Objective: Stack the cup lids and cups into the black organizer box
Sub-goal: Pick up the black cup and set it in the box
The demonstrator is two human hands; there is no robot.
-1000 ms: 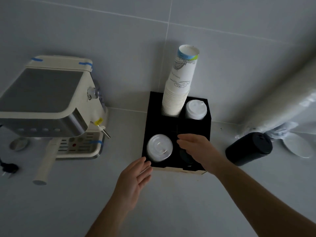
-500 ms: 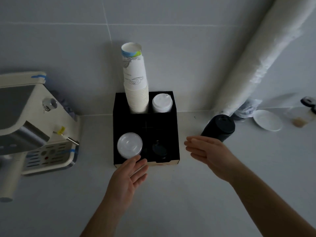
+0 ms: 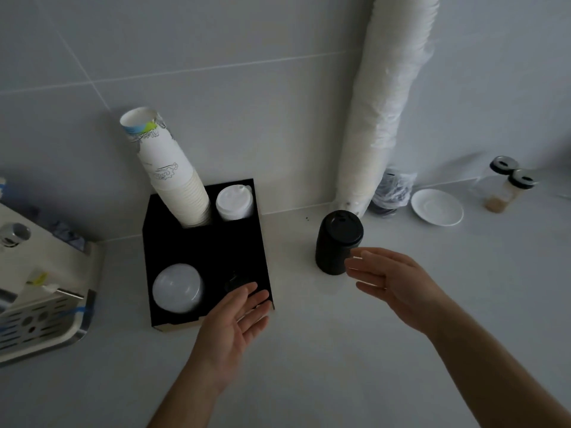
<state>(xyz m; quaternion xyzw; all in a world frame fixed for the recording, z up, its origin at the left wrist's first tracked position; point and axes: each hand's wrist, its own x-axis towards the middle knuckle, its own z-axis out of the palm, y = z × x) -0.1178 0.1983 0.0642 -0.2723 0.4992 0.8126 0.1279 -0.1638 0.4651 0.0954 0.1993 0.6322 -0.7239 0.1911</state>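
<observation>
The black organizer box (image 3: 204,251) stands against the wall. Its back left slot holds a tall stack of white paper cups (image 3: 168,171), its back right slot white lids (image 3: 234,201), its front left slot clear dome lids (image 3: 178,288). A few black lids (image 3: 235,284) lie low in the front right slot. To the right of the box stands a stack of black lids (image 3: 338,240) on the counter. My right hand (image 3: 392,279) is open, fingertips just short of that stack. My left hand (image 3: 234,325) hovers open at the box's front right corner.
A long sleeve of white cups in plastic (image 3: 386,103) leans on the wall at the right. Beside it are a bag of dark lids (image 3: 392,189), a white saucer (image 3: 437,206) and two glass jars (image 3: 506,183). An espresso machine (image 3: 37,288) sits at the left.
The view has swung right. My right hand left the box's front right slot and moved right to the black lid stack. My left hand shifted toward the box's front right corner.
</observation>
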